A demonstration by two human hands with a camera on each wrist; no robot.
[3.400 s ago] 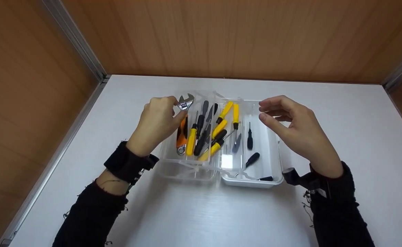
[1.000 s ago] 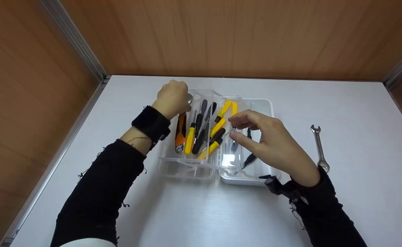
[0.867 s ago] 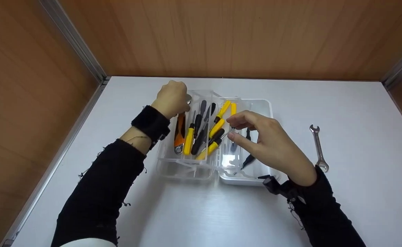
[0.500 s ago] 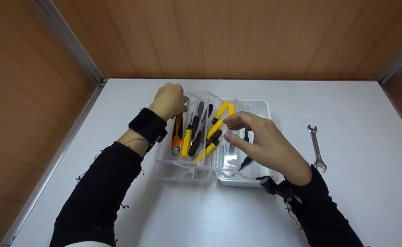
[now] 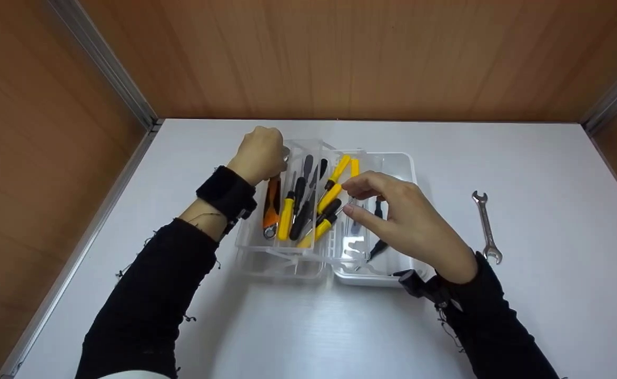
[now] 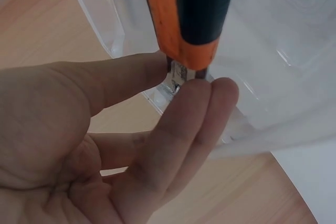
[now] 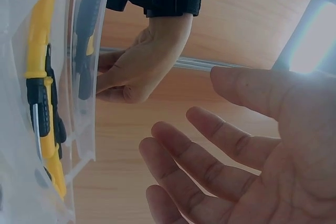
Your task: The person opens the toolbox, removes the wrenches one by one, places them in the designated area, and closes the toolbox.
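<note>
So on the left, the person's left hand (image 5: pixel 260 155) is at the far left corner of the clear plastic organiser tray (image 5: pixel 253 243), and the left wrist view shows the thumb and two fingers (image 6: pixel 184 129) pinching the metal head end of the orange-and-black-handled adjustable wrench (image 5: pixel 272 202) right at the tray's clear wall. That wrench lies in the leftmost slot of the tray, handle running toward the near side. Next slot over to the right holds a yellow-and-black-handled screwdriver (image 5: pixel 286 218) and a couple of black-handled screwdrivers (image 5: pixel 301 210), and past those there's a small pile of yellow-handled screwdrivers (image 5: pixel 329 197) crossing each other at angles. The tray sits tilted over the left half of a white-ish translucent plastic toolbox (image 5: pixel 406 163), which stands on the white tabletop (image 5: pixel 308 326). The right hand (image 5: pixel 400 221) hovers over the middle of the box, just right of the yellow pile, with thumb and forefinger close together near a thin metal shaft; I honestly can't tell from the head view whether they actually touch it. In the right wrist view the fingers (image 7: pixel 210 150) look loosely spread and relaxed, with nothing in the palm. A few small dark-handled screwdrivers (image 5: pixel 379 246) lie in the box bottom under that hand. Well off to the right, a silver open-ended spanner (image 5: pixel 486 227) lies flat on the tabletop by itself.
</note>
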